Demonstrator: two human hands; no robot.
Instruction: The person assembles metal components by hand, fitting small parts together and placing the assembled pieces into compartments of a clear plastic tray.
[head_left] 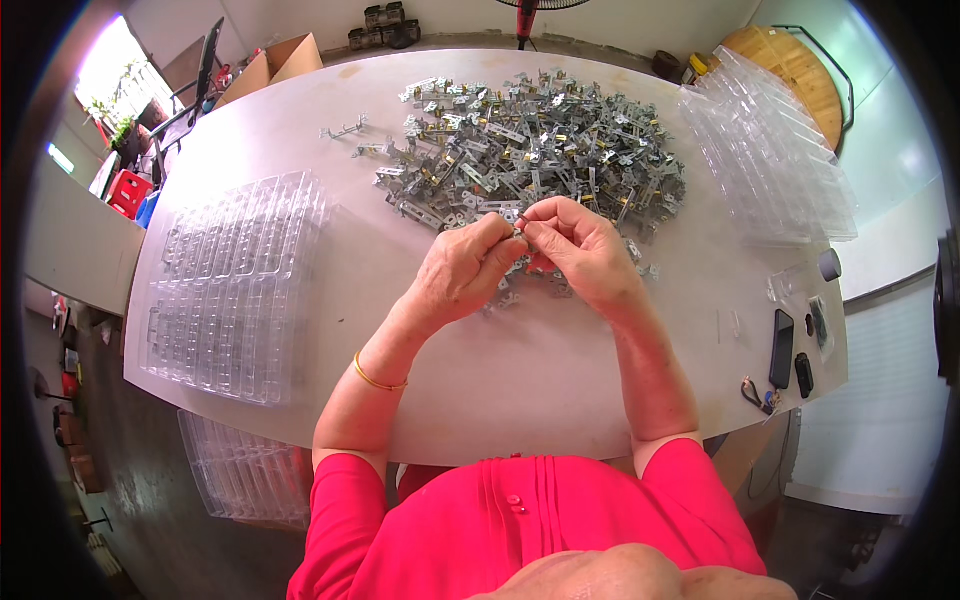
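My left hand [463, 268] and my right hand [585, 250] meet at the near edge of a big heap of small metal brackets [540, 150]. Both are closed, fingertips pinched together on a small metal bracket [521, 228] that is mostly hidden by the fingers. A few loose brackets lie under and just beside the hands. To the left, a clear plastic tray [230, 285] with rows of compartments lies on the white table [370, 360], and metal parts show in many of its slots.
Stacked clear trays [765, 150] stand at the far right. Near the right edge lie a black phone [782, 348], a small black device [804, 375], a tape roll [829, 265] and a small dark tool [752, 393]. More trays [245, 465] sit below the table's left front edge.
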